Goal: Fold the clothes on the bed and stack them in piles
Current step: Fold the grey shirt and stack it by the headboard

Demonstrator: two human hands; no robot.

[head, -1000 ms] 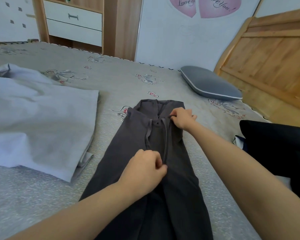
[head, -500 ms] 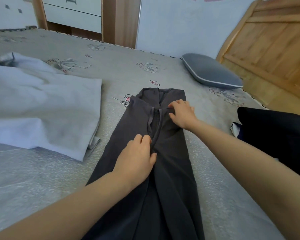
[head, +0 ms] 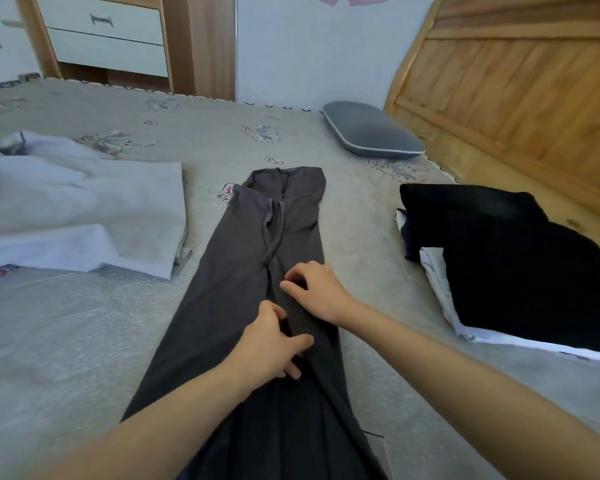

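Dark grey trousers (head: 243, 271) lie lengthwise down the middle of the bed, folded leg over leg, waistband at the far end with the drawstring showing. My left hand (head: 269, 346) sits on the middle of the legs, thumb and curled fingers pinching a ridge of the cloth. Just beyond it, my right hand (head: 317, 294) has its fingers curled onto the same ridge and pinches the fabric. A light grey garment (head: 84, 216) lies spread on the left. On the right is a pile of black clothing (head: 506, 258) over something white.
A grey pillow (head: 371, 135) lies at the far right by the wooden headboard (head: 520, 84). A white-drawered cabinet (head: 104, 32) stands past the bed's far edge. Bare patterned bedspread (head: 66, 334) shows on both sides of the trousers.
Both hands have slid down the trousers from the waistband area toward me. The right hand left the drawstring and now pinches cloth close to the left hand. The view has tilted.
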